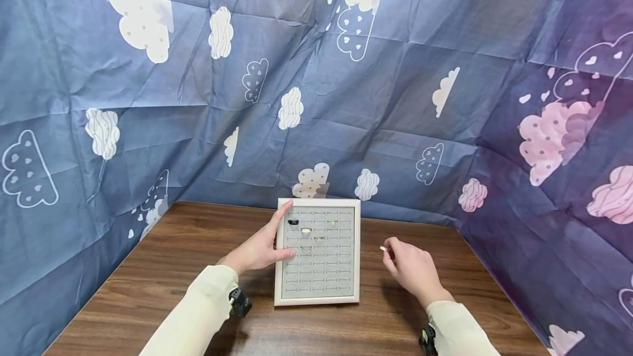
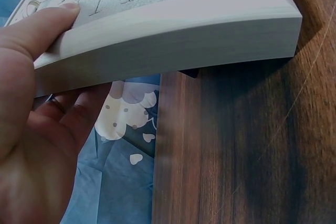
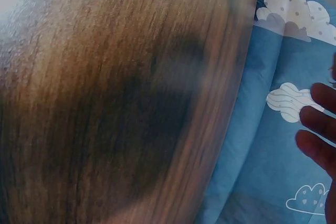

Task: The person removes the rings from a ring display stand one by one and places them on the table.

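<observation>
While a blue cloud-print cloth [image 1: 316,70] hangs behind and to both sides, a brown wooden table [image 1: 163,268] fills the lower part of the head view. Ring tray [image 1: 356,246], white-framed with a grey slotted insert, lies flat at the table's middle, near the far edge. Long axis runs away from the person, short sides near and far; slot rows run crosswise. Left wrist view shows the tray's thick white side wall [image 2: 173,45] standing on the wood.

Left hand [image 1: 259,249] holds the tray's left edge: thumb lies over the frame onto the insert, index finger stretches along the frame toward the far left corner. Left wrist view shows the thumb tip [image 2: 63,11] on the top rim and the other fingers against the side wall, curled loosely.

Right hand [image 1: 412,268] hovers above the table just right of the tray, apart from it. Thumb and forefinger pinch a small pale ring [image 1: 383,248]; remaining fingers curled. Right wrist view shows only fingertips [image 3: 317,124] at the picture's edge.

Several rings sit in the upper slots: one dark ring [image 1: 293,222], a silver one [image 1: 306,231], and others too small to tell.
</observation>
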`<state>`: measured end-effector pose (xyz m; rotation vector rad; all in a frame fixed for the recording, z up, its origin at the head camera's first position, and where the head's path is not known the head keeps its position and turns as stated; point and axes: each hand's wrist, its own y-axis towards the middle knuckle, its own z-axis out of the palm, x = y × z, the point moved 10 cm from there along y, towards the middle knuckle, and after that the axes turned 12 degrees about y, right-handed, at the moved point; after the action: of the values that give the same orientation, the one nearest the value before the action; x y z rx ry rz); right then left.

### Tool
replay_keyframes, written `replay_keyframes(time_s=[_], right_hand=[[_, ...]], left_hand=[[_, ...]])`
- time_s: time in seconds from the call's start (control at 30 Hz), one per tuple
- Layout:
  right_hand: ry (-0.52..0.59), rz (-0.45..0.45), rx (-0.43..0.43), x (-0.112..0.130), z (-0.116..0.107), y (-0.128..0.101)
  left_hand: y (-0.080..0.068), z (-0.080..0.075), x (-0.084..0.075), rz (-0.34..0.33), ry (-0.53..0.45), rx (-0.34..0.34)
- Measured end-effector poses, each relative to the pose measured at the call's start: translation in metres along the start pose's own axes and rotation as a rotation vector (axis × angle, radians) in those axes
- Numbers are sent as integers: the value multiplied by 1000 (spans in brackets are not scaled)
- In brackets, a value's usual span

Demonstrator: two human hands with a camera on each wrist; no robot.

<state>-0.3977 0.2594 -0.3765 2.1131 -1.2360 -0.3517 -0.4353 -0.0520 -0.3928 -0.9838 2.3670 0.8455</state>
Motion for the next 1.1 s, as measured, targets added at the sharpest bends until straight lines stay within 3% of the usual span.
replay_keyframes(time_s=[0.33, 0.67, 1.1], right_hand=[[-31, 27, 110, -7, 21, -5], [-28, 140, 284, -24, 44, -17], [-30, 160, 343, -29, 60, -26]], left_hand=[[-1, 0, 1, 3, -9, -2], [1, 0, 3, 8, -6, -3], [0, 0, 4, 0, -35, -1]])
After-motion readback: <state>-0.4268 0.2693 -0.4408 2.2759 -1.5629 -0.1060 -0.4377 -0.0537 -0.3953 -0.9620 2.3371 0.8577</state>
